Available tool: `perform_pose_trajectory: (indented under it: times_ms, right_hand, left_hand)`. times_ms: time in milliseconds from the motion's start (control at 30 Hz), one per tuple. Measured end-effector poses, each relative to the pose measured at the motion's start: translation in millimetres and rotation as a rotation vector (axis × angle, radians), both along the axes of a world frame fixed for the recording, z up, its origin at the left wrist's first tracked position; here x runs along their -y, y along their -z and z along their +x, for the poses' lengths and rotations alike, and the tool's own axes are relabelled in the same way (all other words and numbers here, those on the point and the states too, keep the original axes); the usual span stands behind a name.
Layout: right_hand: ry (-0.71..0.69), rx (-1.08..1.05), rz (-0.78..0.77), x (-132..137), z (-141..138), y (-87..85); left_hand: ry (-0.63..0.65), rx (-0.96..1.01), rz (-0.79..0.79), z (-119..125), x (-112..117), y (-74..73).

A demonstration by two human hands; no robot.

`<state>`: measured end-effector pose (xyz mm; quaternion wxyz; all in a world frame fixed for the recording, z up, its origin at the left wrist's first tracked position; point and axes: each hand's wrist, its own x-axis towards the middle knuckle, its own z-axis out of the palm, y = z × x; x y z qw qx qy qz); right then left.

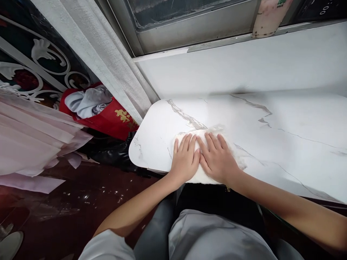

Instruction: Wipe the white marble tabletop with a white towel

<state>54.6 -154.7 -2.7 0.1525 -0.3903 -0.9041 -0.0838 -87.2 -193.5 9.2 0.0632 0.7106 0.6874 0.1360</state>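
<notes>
A fluffy white cloth (199, 176) lies flat on the marble-patterned white tabletop (276, 155), near its front edge. My left hand (184, 157) rests palm down on the cloth's left part, fingers stretched out toward the wall. Beside it my right hand (218, 159) presses flat on the cloth's right part, fingers spread. The two thumbs meet or nearly touch in the middle. Both palms hide much of the cloth, and its front edge reaches the table's rim.
A white wall (230, 68) and a window frame (195, 30) rise behind the table. Left are a pale curtain (108, 50), a red bag (108, 121) with cloth inside, a black plastic bag (114, 153) and pink fabric (35, 137). A patterned cup-like object (269, 18) stands on the sill.
</notes>
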Motion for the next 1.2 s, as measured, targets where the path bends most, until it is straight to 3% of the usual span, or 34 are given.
perform_pose_trajectory:
  times_ms: [133,267,600,767,1000,1200]
  right_hand:
    - [-0.015,0.001,-0.026,-2.2,-5.3,-1.0]
    - [-0.018,-0.021,-0.051,-23.8,-18.8,-0.1]
    - [0.035,-0.08,-0.092,-136.9,-95.6,2.3]
    - [0.022,-0.101,-0.126,-179.6,-118.8,3.3]
    - [0.016,-0.147,-0.12,-214.5,-152.5,8.9]
    - [0.042,-0.13,-0.102,-228.3,-179.2,9.0]
  left_hand:
    - [-0.009,0.045,-0.003,-5.3,1.4,-1.2]
    - [-0.025,0.061,0.015,-18.9,-18.6,1.6]
    - [-0.068,0.073,0.033,-90.2,-140.5,5.3]
    - [-0.079,0.091,0.048,-112.5,-182.7,9.1]
    - [-0.066,0.094,0.056,-147.5,-218.1,10.7]
    - [-0.063,0.082,0.042,-175.1,-232.4,9.6]
